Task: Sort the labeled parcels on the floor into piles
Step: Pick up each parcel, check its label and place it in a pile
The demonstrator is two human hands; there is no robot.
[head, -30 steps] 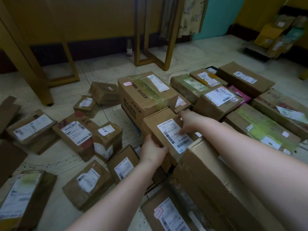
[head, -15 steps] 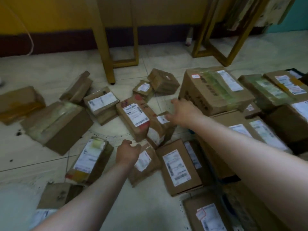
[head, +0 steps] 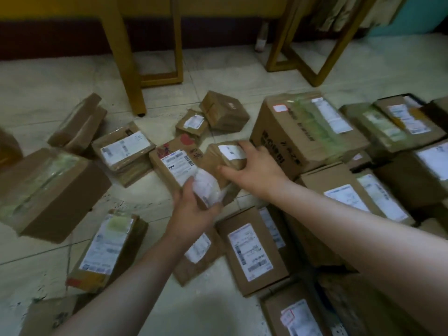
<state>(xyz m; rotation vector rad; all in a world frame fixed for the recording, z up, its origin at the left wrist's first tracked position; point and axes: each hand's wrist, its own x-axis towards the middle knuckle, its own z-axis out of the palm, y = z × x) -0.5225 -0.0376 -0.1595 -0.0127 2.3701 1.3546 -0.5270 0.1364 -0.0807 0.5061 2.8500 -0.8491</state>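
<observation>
So the big stack on the right has been left alone and attention's been swung over to the loose scatter on the floor (head: 48,81). A second ago both hands were on a labelled box on top of that stack; now a small parcel (head: 219,163) in the middle of the scatter is being picked. That reads as one box dealt with and the next one being started, so sorting is judged to be still early.

Left to right: the left hand (head: 194,209) is curled round the parcel's near lower end, where crumpled white wrap or label is bunched up. The right hand (head: 252,168) is clamped over its top, fingers past the white label, thumb on the near side. The parcel is tilted, right beside the box with red marks (head: 174,161) and just in front of the big carton (head: 303,132); whether it's lifted off the floor can't be told.

Count: roughly ten loose parcels on the left and middle, about ten more packed together on the right (edges are blurred, so approximate). Two wooden frames (head: 131,69) are seen at the back.
</observation>
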